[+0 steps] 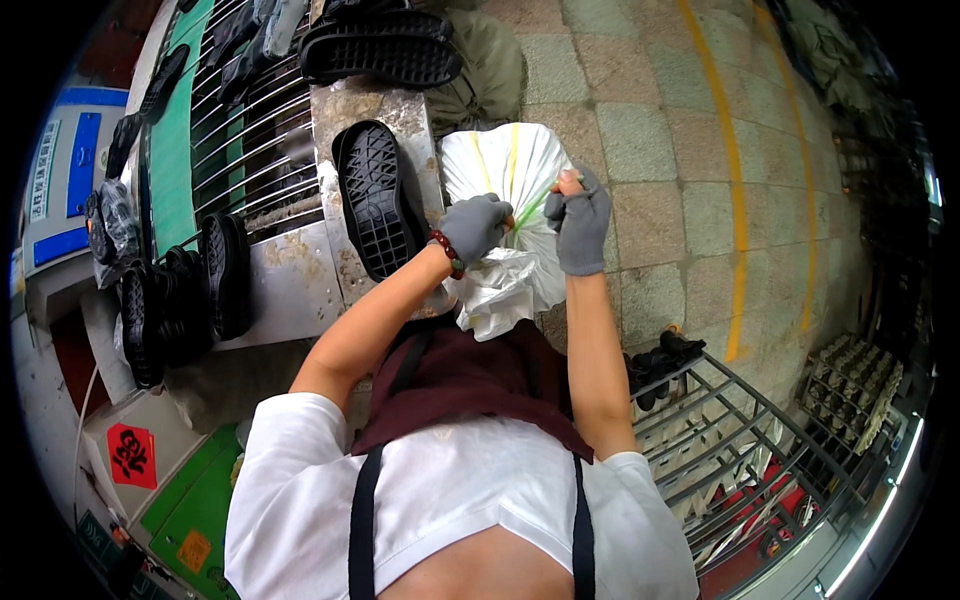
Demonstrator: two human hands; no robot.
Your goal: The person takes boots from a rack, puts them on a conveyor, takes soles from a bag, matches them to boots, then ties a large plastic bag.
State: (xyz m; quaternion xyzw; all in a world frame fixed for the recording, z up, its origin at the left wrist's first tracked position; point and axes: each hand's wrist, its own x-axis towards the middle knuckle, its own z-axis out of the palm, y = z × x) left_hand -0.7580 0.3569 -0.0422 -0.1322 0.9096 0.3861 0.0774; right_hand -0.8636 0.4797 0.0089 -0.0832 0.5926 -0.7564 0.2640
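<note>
A white woven sack (478, 165) with yellow stripes stands in front of me, its mouth gathered into a bunch. A green string (532, 211) runs around the gathered neck, between my two hands. My left hand (474, 229), in a grey fingerless glove, is closed at the neck where the string crosses. My right hand (582, 222), gloved the same way, pinches the string's other end, held out to the right. The loose white top of the sack (500, 285) hangs toward my dark red apron (470, 385). Exactly what lies inside the left fingers is hidden.
Left of the sack, a black shoe sole (372, 195) lies on a worn metal bench (285, 285). More soles (375, 50) rest by the roller conveyor (265, 130). A metal rack (730, 420) stands at my right, beside a tiled floor (640, 150) with yellow lines.
</note>
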